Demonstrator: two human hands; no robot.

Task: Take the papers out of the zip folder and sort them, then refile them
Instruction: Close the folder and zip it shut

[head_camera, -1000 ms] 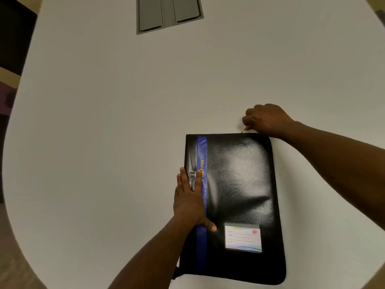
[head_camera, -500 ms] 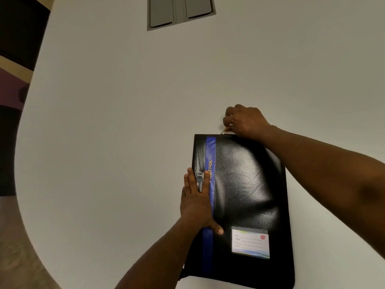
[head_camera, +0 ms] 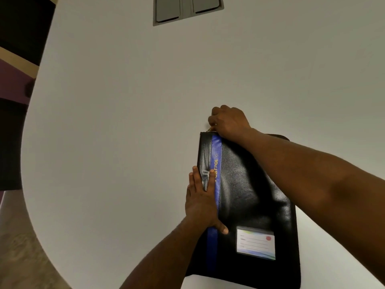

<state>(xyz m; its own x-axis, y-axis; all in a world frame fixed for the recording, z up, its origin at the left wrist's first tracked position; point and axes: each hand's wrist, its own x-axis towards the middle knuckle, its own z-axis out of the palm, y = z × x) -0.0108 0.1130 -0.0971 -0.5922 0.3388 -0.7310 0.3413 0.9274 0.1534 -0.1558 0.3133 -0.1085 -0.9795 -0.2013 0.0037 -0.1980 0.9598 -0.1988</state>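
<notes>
The black zip folder lies flat on the white table. The left hand presses it — fingers straight — along its blue stripe; the right hand pinches the zipper pull at the far-left corner.

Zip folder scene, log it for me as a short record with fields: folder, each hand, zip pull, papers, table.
folder: black zip folder with blue stripe, flat on white table
left hand: flat, pressing folder's left side
right hand: pinching zip pull at top edge, near the left corner
papers: none visible
label: card pocket on the folder's front, lower right
table extra: grey hatch at far edge
</notes>
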